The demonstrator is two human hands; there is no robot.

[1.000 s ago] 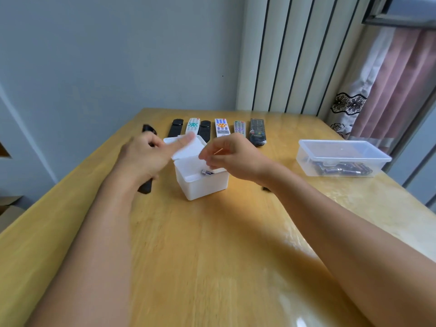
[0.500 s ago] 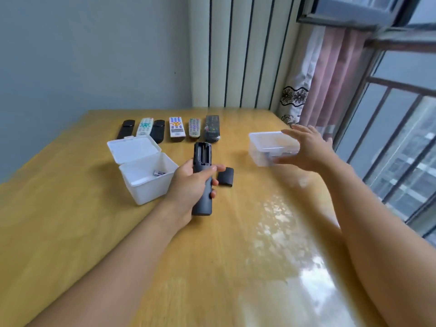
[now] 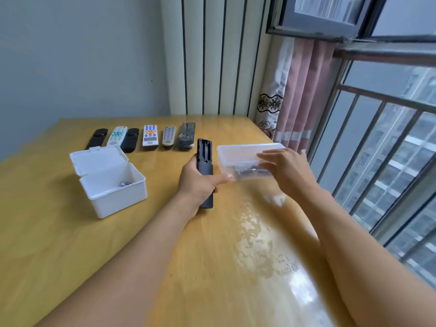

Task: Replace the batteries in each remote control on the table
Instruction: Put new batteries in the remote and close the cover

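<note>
My left hand (image 3: 195, 182) grips a dark remote (image 3: 204, 152) held back side up, its battery compartment open and empty. My right hand (image 3: 285, 168) reaches over the clear plastic container (image 3: 236, 149), fingers straight and dipping toward the dark batteries (image 3: 247, 172) inside; I see nothing held in it. A white box (image 3: 113, 197) with its hinged lid open stands to the left, and one battery (image 3: 125, 184) lies in it. Several more remotes (image 3: 150, 135) lie in a row at the far side of the table.
The wooden table (image 3: 212, 256) has a glossy patch in front of me. Its right edge runs along a curtain (image 3: 299, 95) and a window with a metal railing (image 3: 377, 149). A wall and a striped panel stand behind the table.
My right hand has moved from beside the clear container to over it, fingers lowering toward the batteries. My left hand keeps hold of the dark remote, close to the container.
</note>
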